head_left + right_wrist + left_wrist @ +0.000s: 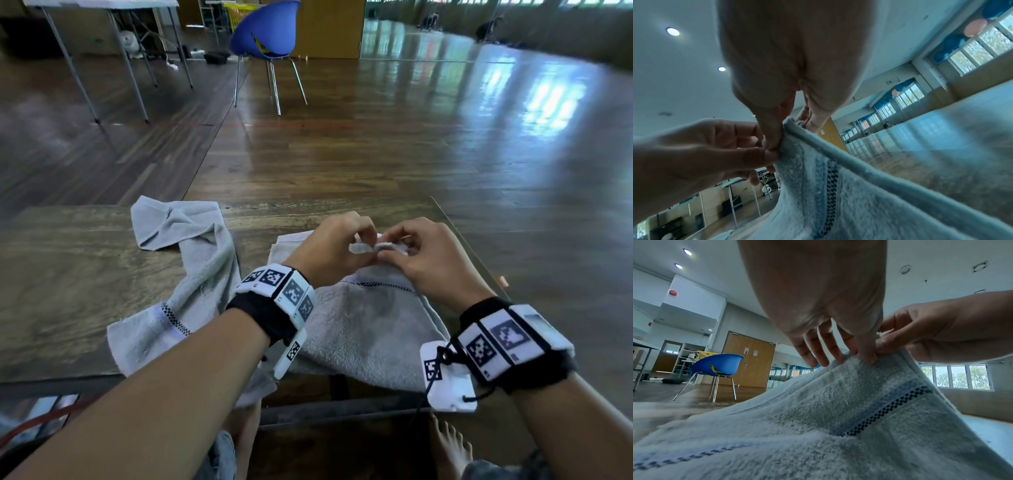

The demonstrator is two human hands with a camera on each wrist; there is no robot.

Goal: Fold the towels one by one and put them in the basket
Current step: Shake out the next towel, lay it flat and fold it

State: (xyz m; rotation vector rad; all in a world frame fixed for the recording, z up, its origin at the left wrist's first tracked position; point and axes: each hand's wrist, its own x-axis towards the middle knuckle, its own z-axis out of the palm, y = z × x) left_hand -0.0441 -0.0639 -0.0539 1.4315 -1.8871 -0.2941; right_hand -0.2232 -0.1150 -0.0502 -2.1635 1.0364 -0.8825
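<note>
From the head view, your left hand [334, 251] and right hand [430, 255] are meeting over the grey towel [366, 329] lying on the low wooden table [68, 274], both pinching its raised far edge, while a second towel [191, 260] is lying crumpled to the left and a blue chair [265, 32] is standing beyond. From the left wrist, your left fingers [867, 352] are gripping the towel's hem beside the right hand. From the right wrist, your right fingertips [774, 138] are pinching the same hem, left hand touching.
</note>
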